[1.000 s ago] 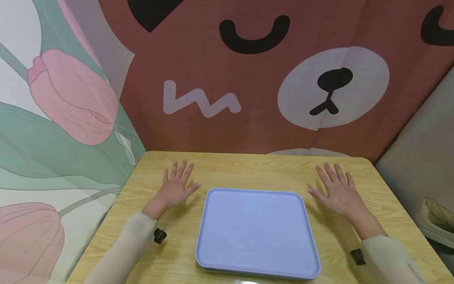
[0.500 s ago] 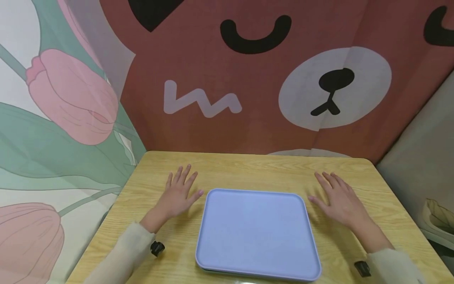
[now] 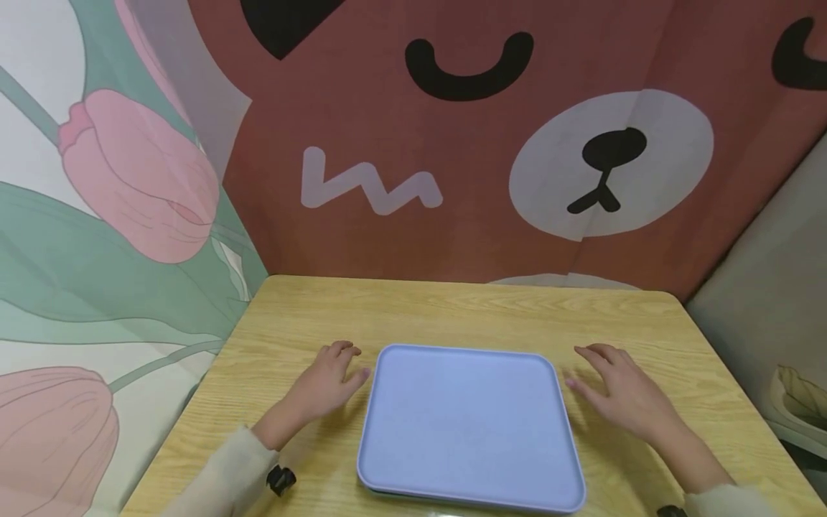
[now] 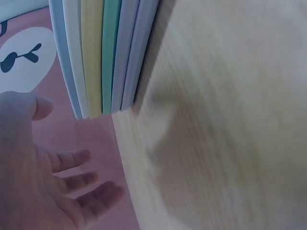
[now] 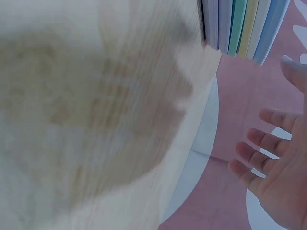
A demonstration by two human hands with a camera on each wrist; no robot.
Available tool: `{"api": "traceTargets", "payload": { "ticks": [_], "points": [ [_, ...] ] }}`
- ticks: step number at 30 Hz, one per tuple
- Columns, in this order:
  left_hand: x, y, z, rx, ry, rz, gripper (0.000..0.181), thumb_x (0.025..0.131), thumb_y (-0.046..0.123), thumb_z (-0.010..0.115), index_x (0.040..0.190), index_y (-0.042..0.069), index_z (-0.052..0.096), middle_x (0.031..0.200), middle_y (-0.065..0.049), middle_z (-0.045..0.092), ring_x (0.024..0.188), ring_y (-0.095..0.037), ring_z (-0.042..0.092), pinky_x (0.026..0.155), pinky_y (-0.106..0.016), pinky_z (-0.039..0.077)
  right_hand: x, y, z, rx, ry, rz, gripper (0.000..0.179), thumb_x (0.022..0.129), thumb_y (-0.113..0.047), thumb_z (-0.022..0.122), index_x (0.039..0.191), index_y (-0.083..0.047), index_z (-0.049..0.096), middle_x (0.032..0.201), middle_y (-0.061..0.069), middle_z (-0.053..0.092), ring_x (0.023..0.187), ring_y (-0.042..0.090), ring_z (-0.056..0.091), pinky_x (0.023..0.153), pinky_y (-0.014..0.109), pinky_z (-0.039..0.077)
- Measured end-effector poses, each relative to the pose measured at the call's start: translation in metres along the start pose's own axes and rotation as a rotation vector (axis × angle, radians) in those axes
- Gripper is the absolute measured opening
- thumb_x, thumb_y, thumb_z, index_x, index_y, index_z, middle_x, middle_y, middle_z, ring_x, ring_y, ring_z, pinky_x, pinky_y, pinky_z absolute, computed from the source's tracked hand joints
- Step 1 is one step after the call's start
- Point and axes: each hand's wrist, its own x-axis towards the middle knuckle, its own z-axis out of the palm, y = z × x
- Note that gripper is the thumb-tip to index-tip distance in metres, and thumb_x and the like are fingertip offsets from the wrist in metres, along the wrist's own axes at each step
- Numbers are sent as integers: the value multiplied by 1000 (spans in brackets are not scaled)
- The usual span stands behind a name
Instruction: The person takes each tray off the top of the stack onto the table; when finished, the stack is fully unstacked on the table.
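A stack of rectangular trays with rounded corners lies on the wooden table; from the head view only the light blue top tray (image 3: pixel 472 424) shows its full face. The left wrist view reveals the layers edge-on: blue, white, a yellow tray (image 4: pixel 93 57), a green tray (image 4: pixel 110 57) and lilac ones. My left hand (image 3: pixel 323 384) hovers beside the stack's left edge, fingers loosely bent, thumb toward the rim. On the other side my right hand (image 3: pixel 629 395) is held likewise, its thumb near the right rim. Neither hand holds anything.
The wooden table (image 3: pixel 439 309) extends around the stack and meets a bear-patterned cloth (image 3: pixel 362 244) at the back. Tulip-patterned fabric (image 3: pixel 142 179) hangs at the left. A beige object (image 3: pixel 801 395) sits low beyond the table's right side.
Both hands have drawn back toward the body, from spread, straight fingers to loosely bent ones beside the trays. The tray stack has stayed in place.
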Motion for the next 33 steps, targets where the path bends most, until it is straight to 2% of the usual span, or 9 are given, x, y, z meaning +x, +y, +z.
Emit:
{"api": "traceTargets", "payload": {
  "ticks": [3, 7, 10, 15, 18, 27, 33],
  "points": [
    [-5, 1, 4, -69, -43, -37, 56, 103, 46, 53, 138, 3, 57, 142, -18, 54, 129, -36, 53, 105, -54, 47, -6, -4, 0, 49, -5, 9, 62, 97, -48, 64, 140, -3, 56, 134, 21, 53, 124, 43, 47, 91, 68, 45],
    [-9, 3, 8, -173, -99, -79, 58, 103, 44, 55, 141, 1, 54, 135, -16, 61, 117, -31, 62, 99, -52, 51, -12, -10, 0, 106, -23, 29, 56, 98, -43, 66, 138, -5, 58, 129, 18, 57, 120, 42, 53, 88, 66, 47],
    [-12, 6, 10, -248, -136, -99, 60, 101, 45, 56, 142, 1, 53, 130, -14, 64, 111, -28, 64, 93, -50, 54, -16, -14, 1, 122, -30, 39, 52, 98, -42, 66, 135, -7, 60, 125, 14, 61, 116, 39, 58, 86, 63, 50],
    [-17, 10, 16, -419, -206, -104, 61, 100, 39, 59, 143, -4, 49, 121, -14, 65, 92, -21, 66, 72, -38, 58, -21, -20, 6, 141, -28, 46, 51, 97, -44, 67, 131, -7, 64, 120, 10, 66, 107, 32, 63, 81, 55, 53],
    [-20, 11, 19, -515, -230, -117, 62, 100, 34, 59, 144, -7, 45, 120, -17, 64, 85, -20, 66, 65, -34, 59, -24, -23, 9, 170, -29, 59, 50, 96, -43, 69, 130, -7, 65, 117, 7, 67, 103, 27, 64, 80, 48, 54],
    [-27, 15, 26, -700, -251, -179, 66, 98, 25, 61, 146, -13, 39, 122, -20, 61, 84, -22, 68, 67, -38, 61, -31, -31, 19, 338, 65, 3, 35, 91, -20, 77, 121, -4, 69, 96, -6, 66, 84, 2, 61, 71, 29, 58],
    [-29, 14, 29, -779, -287, -201, 67, 99, 25, 60, 149, -13, 34, 125, -20, 59, 91, -23, 66, 71, -40, 62, -36, -36, 22, 426, 35, 68, 34, 92, -18, 75, 122, -4, 68, 91, -9, 65, 83, -2, 60, 69, 26, 57]
  ]
}}
